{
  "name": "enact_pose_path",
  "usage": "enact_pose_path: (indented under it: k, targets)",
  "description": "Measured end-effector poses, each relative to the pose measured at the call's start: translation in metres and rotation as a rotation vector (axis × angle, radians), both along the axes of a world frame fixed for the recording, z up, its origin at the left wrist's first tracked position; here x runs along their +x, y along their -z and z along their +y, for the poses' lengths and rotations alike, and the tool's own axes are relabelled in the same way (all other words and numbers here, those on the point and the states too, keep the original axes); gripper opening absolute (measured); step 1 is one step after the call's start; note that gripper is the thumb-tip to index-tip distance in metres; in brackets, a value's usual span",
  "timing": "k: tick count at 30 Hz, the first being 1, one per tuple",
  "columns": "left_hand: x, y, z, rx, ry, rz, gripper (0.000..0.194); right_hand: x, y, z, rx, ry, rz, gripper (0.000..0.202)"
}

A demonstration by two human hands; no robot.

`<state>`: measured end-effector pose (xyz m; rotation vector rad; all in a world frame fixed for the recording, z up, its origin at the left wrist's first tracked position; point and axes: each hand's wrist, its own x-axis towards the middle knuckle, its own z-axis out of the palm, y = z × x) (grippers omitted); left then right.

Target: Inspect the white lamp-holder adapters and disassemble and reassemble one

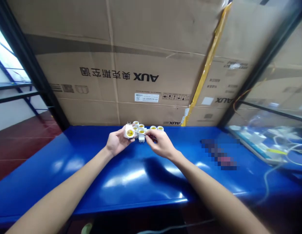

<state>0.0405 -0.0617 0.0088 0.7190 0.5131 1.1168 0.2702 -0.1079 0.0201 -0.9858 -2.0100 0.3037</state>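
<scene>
Left hand (116,141): fingers closed around a white plug-in piece with a yellow-lined round opening (129,132), held up over the far part of the blue desk (131,175). Right hand (160,141): fingers pinching a thin tool (140,132), tip at that piece. More white pieces (141,134) sit close behind and between the hands, near the cardboard (97,110).
</scene>
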Motion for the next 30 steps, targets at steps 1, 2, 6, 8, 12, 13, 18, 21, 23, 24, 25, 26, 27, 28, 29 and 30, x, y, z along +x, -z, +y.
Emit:
enact_pose_path:
  k: [1,2,6,8,12,13,18,21,23,24,25,26,27,28,29,30]
  targets:
    - [0.000,0.001,0.001,0.002,0.009,0.008,0.036,-0.001,-0.001,-0.002,0.008,0.025,-0.056,0.017]
    - [0.000,0.003,0.001,0.007,0.018,0.011,0.035,-0.003,-0.001,-0.004,0.016,0.047,-0.115,0.017]
    - [0.004,0.007,0.001,0.036,0.047,0.025,0.029,-0.012,-0.002,-0.015,0.045,0.103,-0.299,0.019]
    - [0.006,0.008,-0.001,0.041,0.056,0.046,0.029,-0.016,-0.002,-0.018,0.046,0.118,-0.342,0.023]
    - [0.011,0.008,-0.004,0.028,0.042,0.079,0.036,-0.018,-0.001,-0.018,0.051,0.134,-0.368,0.024]
    - [0.013,0.007,-0.005,0.023,0.038,0.083,0.038,-0.017,0.000,-0.018,0.043,0.134,-0.373,0.023]
    - [0.016,0.006,-0.007,0.014,0.047,0.111,0.037,-0.016,0.001,-0.018,0.020,0.138,-0.406,0.025]
    - [0.014,0.008,-0.006,0.020,0.044,0.132,0.033,-0.016,0.001,-0.020,0.031,0.146,-0.427,0.026]
    - [0.013,0.011,-0.004,0.031,0.041,0.144,0.031,-0.016,0.000,-0.021,0.032,0.154,-0.442,0.027]
    - [0.013,0.012,-0.003,0.038,0.041,0.150,0.031,-0.016,0.000,-0.022,0.030,0.159,-0.449,0.027]
    - [0.012,0.013,-0.002,0.046,0.039,0.158,0.031,-0.016,-0.001,-0.022,0.026,0.162,-0.457,0.027]
    - [0.012,0.014,-0.002,0.056,0.035,0.168,0.031,-0.016,-0.003,-0.023,0.021,0.168,-0.463,0.028]
    - [0.012,0.015,-0.001,0.069,0.027,0.179,0.031,-0.016,-0.004,-0.024,0.014,0.175,-0.466,0.029]
    - [0.012,0.016,-0.001,0.085,0.016,0.190,0.031,-0.017,-0.006,-0.024,0.001,0.190,-0.465,0.031]
    - [0.012,0.017,0.000,0.104,0.003,0.202,0.031,-0.017,-0.007,-0.024,-0.018,0.211,-0.461,0.034]
    - [0.012,0.018,0.000,0.127,-0.009,0.214,0.030,-0.018,-0.008,-0.024,-0.041,0.233,-0.456,0.038]
